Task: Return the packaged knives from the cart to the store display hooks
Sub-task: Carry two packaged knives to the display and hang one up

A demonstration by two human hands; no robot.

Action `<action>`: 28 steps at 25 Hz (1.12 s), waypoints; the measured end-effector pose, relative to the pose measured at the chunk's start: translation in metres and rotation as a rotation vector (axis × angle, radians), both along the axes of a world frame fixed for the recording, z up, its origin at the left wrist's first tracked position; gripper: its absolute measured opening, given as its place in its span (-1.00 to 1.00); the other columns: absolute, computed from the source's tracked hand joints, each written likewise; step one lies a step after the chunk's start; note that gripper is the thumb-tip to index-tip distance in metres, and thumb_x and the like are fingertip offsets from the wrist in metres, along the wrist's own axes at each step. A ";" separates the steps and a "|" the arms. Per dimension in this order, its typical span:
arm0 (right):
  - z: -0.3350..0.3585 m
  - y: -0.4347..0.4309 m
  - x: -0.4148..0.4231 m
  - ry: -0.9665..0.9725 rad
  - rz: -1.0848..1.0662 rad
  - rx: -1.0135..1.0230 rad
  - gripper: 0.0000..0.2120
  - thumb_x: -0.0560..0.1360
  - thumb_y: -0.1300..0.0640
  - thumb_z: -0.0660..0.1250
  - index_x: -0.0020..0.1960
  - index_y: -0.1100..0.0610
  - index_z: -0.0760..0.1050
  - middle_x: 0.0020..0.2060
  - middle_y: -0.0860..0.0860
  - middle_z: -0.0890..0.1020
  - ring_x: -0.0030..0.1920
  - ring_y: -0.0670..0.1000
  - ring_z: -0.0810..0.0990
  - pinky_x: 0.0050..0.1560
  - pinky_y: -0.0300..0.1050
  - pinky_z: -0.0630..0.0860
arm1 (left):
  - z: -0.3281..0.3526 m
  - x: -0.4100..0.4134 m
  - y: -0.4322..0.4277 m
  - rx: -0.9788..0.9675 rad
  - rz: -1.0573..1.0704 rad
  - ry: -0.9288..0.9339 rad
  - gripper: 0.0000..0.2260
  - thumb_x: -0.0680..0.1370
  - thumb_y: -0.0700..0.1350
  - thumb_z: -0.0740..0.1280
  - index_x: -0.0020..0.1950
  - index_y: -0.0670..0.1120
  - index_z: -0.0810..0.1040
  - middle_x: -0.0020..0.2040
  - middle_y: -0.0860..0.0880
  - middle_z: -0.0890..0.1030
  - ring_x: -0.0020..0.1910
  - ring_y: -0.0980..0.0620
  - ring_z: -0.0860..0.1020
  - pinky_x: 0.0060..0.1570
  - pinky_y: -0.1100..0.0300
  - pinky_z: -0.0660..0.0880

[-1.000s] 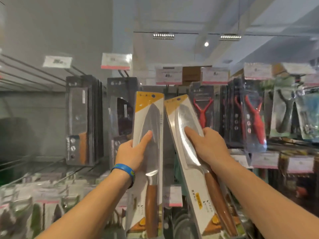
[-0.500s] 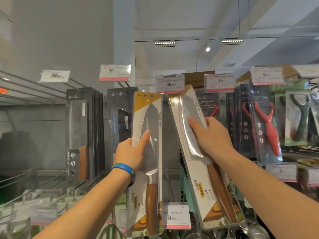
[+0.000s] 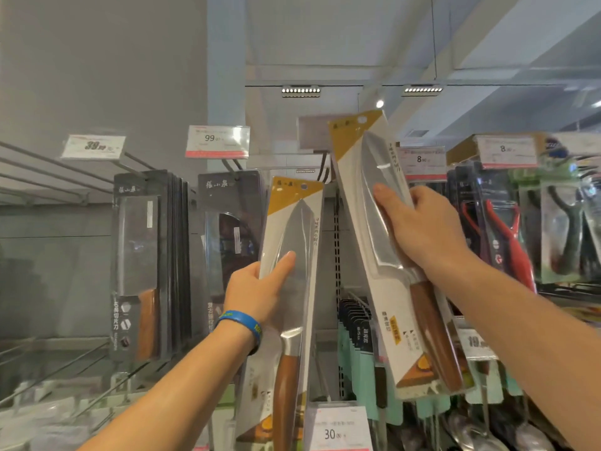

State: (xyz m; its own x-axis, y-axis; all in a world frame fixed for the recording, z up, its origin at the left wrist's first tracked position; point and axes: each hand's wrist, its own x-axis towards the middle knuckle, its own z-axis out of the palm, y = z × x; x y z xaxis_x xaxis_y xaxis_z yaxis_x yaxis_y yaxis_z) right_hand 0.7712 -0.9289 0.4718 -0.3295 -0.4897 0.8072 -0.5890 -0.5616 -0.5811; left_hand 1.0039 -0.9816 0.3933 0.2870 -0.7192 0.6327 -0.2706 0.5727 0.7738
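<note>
At the bottom edge of view the left knife pack [image 3: 294, 222] is cut off; the hook [image 3: 325, 172] behind is mostly hidden. Both packs stand tip-up, the right knife pack [image 3: 374, 164] higher, leaning left. The left hand [image 3: 257, 288] and right hand [image 3: 422, 229] each grip one mid-blade, arms raised.

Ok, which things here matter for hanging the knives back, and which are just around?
In the job: left hand, its lower packaged knife, right hand, its raised packaged knife, black display hook.
Just around: boxed cleavers, red peelers, price tags, ladles.
</note>
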 end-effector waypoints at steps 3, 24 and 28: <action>0.003 -0.003 -0.009 -0.012 -0.037 0.033 -0.56 0.50 -0.39 0.29 -0.03 -0.02 0.56 -0.19 -0.12 0.65 -0.22 -0.12 0.61 -0.33 -0.18 0.38 | 0.021 -0.007 -0.012 -0.041 -0.014 -0.042 -0.44 0.38 0.37 0.38 -0.28 -0.16 0.61 -0.37 -0.07 0.63 -0.42 0.05 0.51 -0.40 0.18 0.48; -0.013 0.001 0.004 -0.017 -0.128 0.016 -0.56 0.48 -0.43 0.30 -0.09 -0.05 0.55 -0.21 -0.15 0.65 -0.20 -0.10 0.63 -0.29 -0.13 0.43 | 0.041 -0.020 -0.049 -0.079 0.003 -0.245 -0.49 0.44 0.38 0.32 -0.42 -0.02 0.44 -0.47 0.06 0.47 -0.43 0.05 0.43 -0.45 0.18 0.29; -0.018 -0.006 0.004 -0.017 -0.101 0.026 -0.53 0.49 -0.44 0.28 -0.01 -0.03 0.54 -0.15 -0.11 0.65 -0.15 -0.07 0.64 -0.25 -0.11 0.46 | 0.040 -0.021 -0.053 -0.073 -0.028 -0.234 -0.50 0.44 0.41 0.29 -0.29 -0.03 0.57 -0.35 0.02 0.59 -0.33 0.01 0.55 -0.38 0.16 0.43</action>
